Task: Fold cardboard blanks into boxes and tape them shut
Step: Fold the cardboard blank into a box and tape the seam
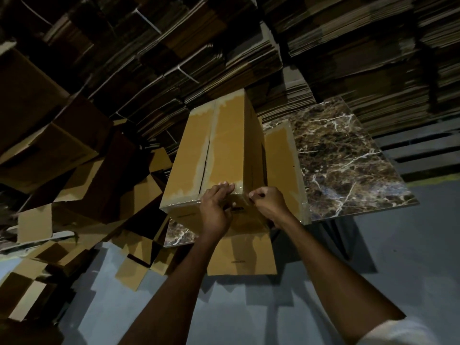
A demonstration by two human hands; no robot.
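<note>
Cardboard box (224, 150) is seen standing on the near left part of a marble-patterned counter (348, 158). Its top flaps are closed, and clear tape (184, 202) is laid over the centre seam and around the near top edge. The left hand (215, 207) is draped over that edge, its fingers (225, 186) fairly straight and pressed flat on the taped top. The right hand (267, 201) is held at the near right corner with its fingers (256, 194) curled tight. A tape end is judged to be pinched between thumb and forefinger, though the film itself can barely be made out there. The box is judged to be light and empty, stiff along its creases, easily dented on the broad panels and slick where taped. It would best be taken by the corners or under the bottom edges. The cardboard panel (241, 252) below the near face may be a hanging flap or a separate piece; this cannot be settled. The same holds for the taped piece (283, 165) just beside the box on the right. No tape roll is seen. Stacks of flat blanks (224, 46) behind and folded boxes (49, 135) at the left are half lost in dim light.
</note>
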